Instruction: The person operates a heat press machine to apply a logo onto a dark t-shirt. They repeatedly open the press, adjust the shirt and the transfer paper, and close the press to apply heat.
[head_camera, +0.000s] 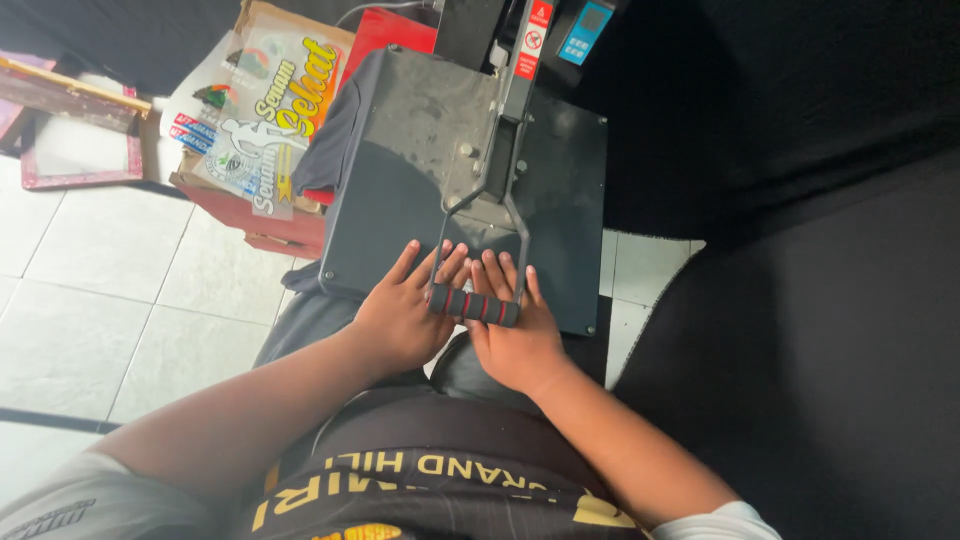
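A dark grey heat press (400, 190) lies closed in front of me, its flat top plate facing up. A lever arm runs down its middle to a black handle with red rings (476, 305). My left hand (400, 315) rests flat at the plate's near edge, fingers spread, just left of the handle. My right hand (515, 335) lies under and behind the handle, fingers pointing up the plate. Neither hand wraps the handle. A dark garment (330, 145) sticks out from under the plate at the left and near edges.
A cardboard box (250, 120) with printed transfer sheets stands to the left, beside a red block (385, 30). A wooden framed screen (75, 140) lies on the white tiled floor (120, 300). Black fabric (800, 300) covers the right side.
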